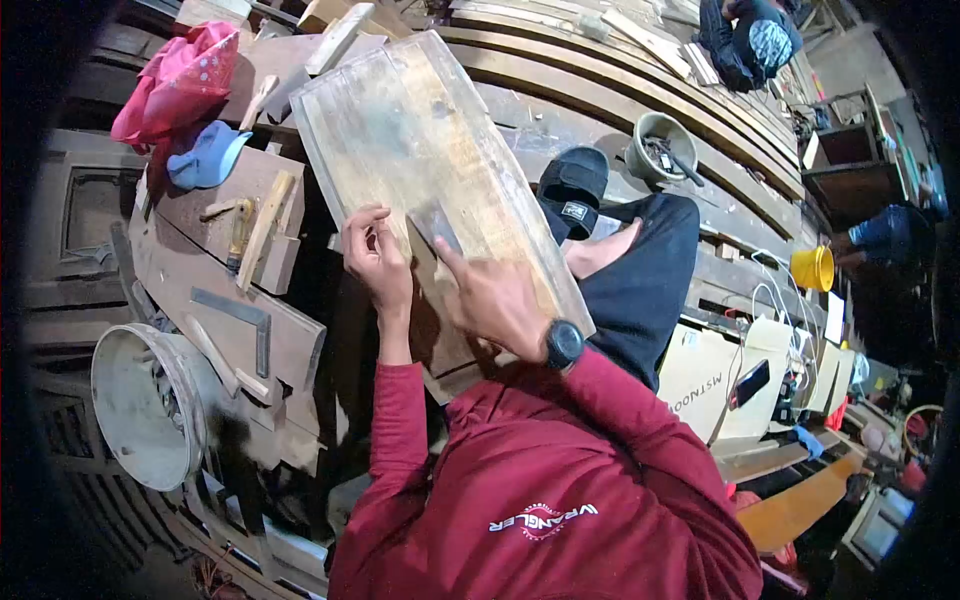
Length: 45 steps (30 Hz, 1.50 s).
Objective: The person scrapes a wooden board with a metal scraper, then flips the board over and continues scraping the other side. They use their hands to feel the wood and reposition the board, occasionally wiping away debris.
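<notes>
A pale wooden panel point(420, 140) with a raised border lies slanted in front of my body. My right hand point(495, 300), with a dark watch on the wrist, is closed around a flat grey metal blade point(433, 222), its index finger pointing along it. The blade rests on the panel's surface. My left hand point(377, 255) is at the panel's left edge, fingers curled and apart from one another, with nothing visible in them. The part of the blade under my right palm is hidden.
At left are a white bucket point(145, 405), a metal square point(240, 310), a chisel point(240, 235), a blue cap point(206, 155) and pink cloth point(185, 85). A grey bucket point(660, 148) stands beyond my leg. People are at the upper right.
</notes>
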Motion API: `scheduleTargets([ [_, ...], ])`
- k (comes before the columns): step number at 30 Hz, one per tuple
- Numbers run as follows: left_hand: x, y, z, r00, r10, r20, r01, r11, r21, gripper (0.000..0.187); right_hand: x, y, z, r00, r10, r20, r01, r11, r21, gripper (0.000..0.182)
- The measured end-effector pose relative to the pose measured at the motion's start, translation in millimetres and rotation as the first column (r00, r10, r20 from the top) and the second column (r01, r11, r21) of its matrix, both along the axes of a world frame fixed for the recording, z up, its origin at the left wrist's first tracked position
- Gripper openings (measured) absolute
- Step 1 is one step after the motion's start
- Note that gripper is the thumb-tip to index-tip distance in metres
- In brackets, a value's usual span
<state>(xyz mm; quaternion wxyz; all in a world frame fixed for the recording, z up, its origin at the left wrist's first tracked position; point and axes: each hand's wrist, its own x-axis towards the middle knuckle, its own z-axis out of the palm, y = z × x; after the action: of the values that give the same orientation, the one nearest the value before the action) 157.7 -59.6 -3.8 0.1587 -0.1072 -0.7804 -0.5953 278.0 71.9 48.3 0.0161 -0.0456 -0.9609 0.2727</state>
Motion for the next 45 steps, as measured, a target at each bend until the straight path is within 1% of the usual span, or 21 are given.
scheduleTargets([
  [5, 45, -7, 27, 0.994, -0.106, 0.021, 0.108, 0.975, -0.196, 0.020, 48, -10, 6, 0.985, 0.056, 0.165, -0.046, 0.997, -0.064, 0.057],
  [11, 73, -10, 59, 0.923, -0.386, -0.003, 0.345, 0.828, -0.443, 0.043, -4, -8, -3, 0.987, 0.140, -0.083, -0.154, 0.968, -0.198, 0.029],
  [13, 73, -13, 67, 0.894, -0.446, 0.043, 0.392, 0.731, -0.559, 0.057, 5, -3, -3, 0.974, 0.200, -0.111, -0.219, 0.953, -0.209, 0.025],
  [14, 68, -16, 62, 0.851, -0.516, 0.094, 0.467, 0.662, -0.586, 0.059, 11, 0, -3, 0.975, 0.220, -0.030, -0.220, 0.934, -0.280, 0.024],
  [17, 72, -11, 63, 0.776, -0.618, 0.130, 0.507, 0.486, -0.712, 0.054, 31, 21, 13, 0.968, 0.225, -0.112, -0.252, 0.871, -0.421, 0.024],
  [18, 67, -18, 47, 0.767, -0.626, 0.141, 0.501, 0.445, -0.742, 0.050, 35, 29, 3, 0.947, 0.302, -0.114, -0.321, 0.854, -0.409, 0.040],
  [19, 59, -21, 32, 0.758, -0.635, 0.150, 0.489, 0.402, -0.774, 0.046, 41, 41, 21, 0.954, 0.256, -0.156, -0.295, 0.893, -0.340, 0.046],
  [20, 58, -20, 18, 0.769, -0.638, 0.016, 0.478, 0.559, -0.678, 0.033, 53, 57, 44, 0.956, 0.215, -0.199, -0.265, 0.925, -0.272, 0.053],
  [21, 54, -22, 10, 0.771, -0.635, 0.051, 0.456, 0.495, -0.740, 0.026, 58, 83, 81, 0.920, 0.178, -0.348, -0.233, 0.965, -0.122, 0.064],
  [22, 59, -17, 19, 0.773, -0.632, 0.060, 0.472, 0.509, -0.720, 0.027, 59, 96, 101, 0.974, -0.125, -0.188, 0.110, 0.990, -0.090, 0.058],
  [23, 64, -11, 30, 0.773, -0.630, 0.069, 0.487, 0.522, -0.701, 0.029, 60, 109, 120, 0.911, -0.413, -0.002, 0.413, 0.911, -0.016, 0.051],
  [25, 69, -3, 29, 0.800, -0.599, 0.050, 0.458, 0.553, -0.696, 0.026, 66, 116, 120, 0.638, -0.732, 0.240, 0.730, 0.674, 0.113, 0.048],
  [30, 72, 2, 23, 0.825, -0.565, 0.014, 0.421, 0.598, -0.682, 0.027, 131, 144, 69, 0.854, -0.451, -0.261, 0.520, 0.756, 0.397, 0.059],
  [32, 71, 4, 27, 0.835, -0.548, 0.041, 0.443, 0.627, -0.640, 0.027, 141, 154, -29, 0.901, -0.416, -0.122, 0.424, 0.788, 0.446, 0.067],
  [33, 73, 1, 31, 0.833, -0.550, 0.064, 0.464, 0.631, -0.621, 0.027, 165, 159, -99, 0.870, -0.477, 0.123, 0.388, 0.817, 0.426, 0.070],
  [35, 65, -2, 28, 0.803, -0.596, 0.027, 0.503, 0.652, -0.567, 0.025, 150, 179, -83, 0.895, -0.440, 0.078, 0.364, 0.819, 0.443, 0.070],
  [37, 64, 1, 40, 0.795, -0.605, 0.041, 0.508, 0.628, -0.590, 0.026, 138, 224, -52, 0.912, -0.401, -0.089, 0.348, 0.638, 0.687, 0.066],
  [39, 62, 8, 43, 0.815, -0.579, 0.023, 0.470, 0.637, -0.611, 0.030, 128, 266, 24, 0.801, -0.543, -0.253, 0.560, 0.829, -0.004, 0.065],
  [41, 66, 7, 45, 0.808, -0.589, -0.002, 0.457, 0.629, -0.629, 0.034, 142, 290, 68, 0.732, -0.546, -0.406, 0.439, 0.835, -0.331, 0.065],
  [43, 63, 13, 45, 0.784, -0.616, -0.076, 0.441, 0.639, -0.631, 0.036, 150, 276, 97, 0.631, -0.677, -0.380, 0.247, 0.639, -0.728, 0.066],
  [45, 65, 23, 46, 0.774, -0.620, -0.126, 0.463, 0.691, -0.556, 0.028, 162, 256, 96, 0.591, -0.761, -0.269, -0.004, 0.331, -0.944, 0.068],
])
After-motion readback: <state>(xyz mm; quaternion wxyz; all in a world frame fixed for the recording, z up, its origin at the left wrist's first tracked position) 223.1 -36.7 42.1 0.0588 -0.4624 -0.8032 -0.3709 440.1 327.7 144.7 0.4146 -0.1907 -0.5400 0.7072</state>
